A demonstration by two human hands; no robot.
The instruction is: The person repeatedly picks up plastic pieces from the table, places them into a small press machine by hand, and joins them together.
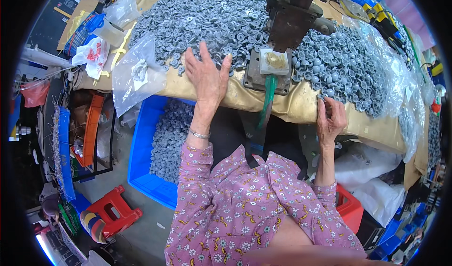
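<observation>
My left hand (207, 80) lies with fingers spread at the near edge of a broad heap of grey round plastic parts (197, 21), with nothing visible held in it. At the front of the smaller heap of grey domed caps (339, 63), my right hand (332, 117) has its fingers bent together around a small grey cap (321, 97), which the fingertips partly hide. Between the hands stands a press (294, 21), its head above a whitish block (274, 61) on a metal base (254, 80). A green strip (269, 96) hangs down from the block.
A blue bin (141, 157) filled with grey parts stands below the bench on the left. A clear plastic bag (136, 77) hangs over the gold-covered bench edge (301, 106). Red stools (113, 212) and white sacks (376, 190) stand on either side of me.
</observation>
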